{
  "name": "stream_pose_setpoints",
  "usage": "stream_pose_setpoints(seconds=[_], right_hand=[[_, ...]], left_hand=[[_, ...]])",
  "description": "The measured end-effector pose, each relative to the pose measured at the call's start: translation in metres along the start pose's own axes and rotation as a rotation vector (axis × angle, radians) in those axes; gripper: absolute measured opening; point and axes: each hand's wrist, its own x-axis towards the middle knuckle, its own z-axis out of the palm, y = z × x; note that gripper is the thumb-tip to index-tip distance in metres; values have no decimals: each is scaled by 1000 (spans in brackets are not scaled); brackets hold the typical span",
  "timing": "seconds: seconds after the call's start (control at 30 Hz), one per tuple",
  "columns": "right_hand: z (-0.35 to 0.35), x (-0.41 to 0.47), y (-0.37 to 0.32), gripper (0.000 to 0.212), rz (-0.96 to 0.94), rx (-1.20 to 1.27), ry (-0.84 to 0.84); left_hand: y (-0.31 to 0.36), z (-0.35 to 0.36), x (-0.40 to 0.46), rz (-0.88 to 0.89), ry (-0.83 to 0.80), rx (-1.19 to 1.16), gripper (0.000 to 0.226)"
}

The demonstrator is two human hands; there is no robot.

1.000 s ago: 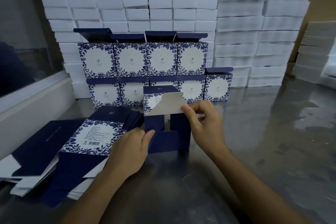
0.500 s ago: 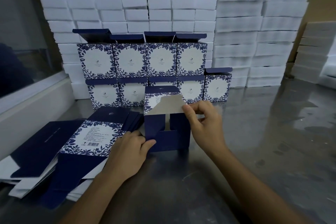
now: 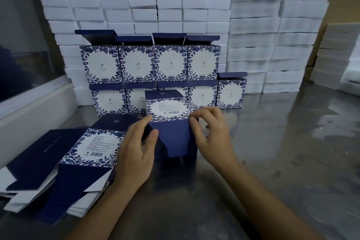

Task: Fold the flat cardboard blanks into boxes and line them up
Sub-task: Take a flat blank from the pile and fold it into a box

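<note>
Curled fingers (image 3: 196, 122) of the right hand (image 3: 212, 138) pinch the navy flap's right edge on the half-folded box (image 3: 171, 122); the left hand (image 3: 136, 154) grips the box's left side, thumb on the flap. The box sits on the steel worktop (image 3: 272, 152). Left of the box lie flat blanks (image 3: 64, 163); behind the box stand finished boxes (image 3: 152, 66) in two rows.

Both hands (image 3: 136, 154) (image 3: 212, 138) hold a half-folded box (image 3: 171, 138) on the table (image 3: 272, 161).
</note>
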Motion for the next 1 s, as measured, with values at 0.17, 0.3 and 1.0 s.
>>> stream_pose_setpoints(seconds=[0.17,0.3,1.0], right_hand=[[13,-5,-12,22,-151,-187,-66],[37,-11,-27,24,-146,-222,-49],[33,-10,-4,18,-11,11,36]], left_hand=[[4,6,1,62,115,146,37],[3,7,-1,96,150,236,39],[-11,11,0,-99,-97,-4,59]])
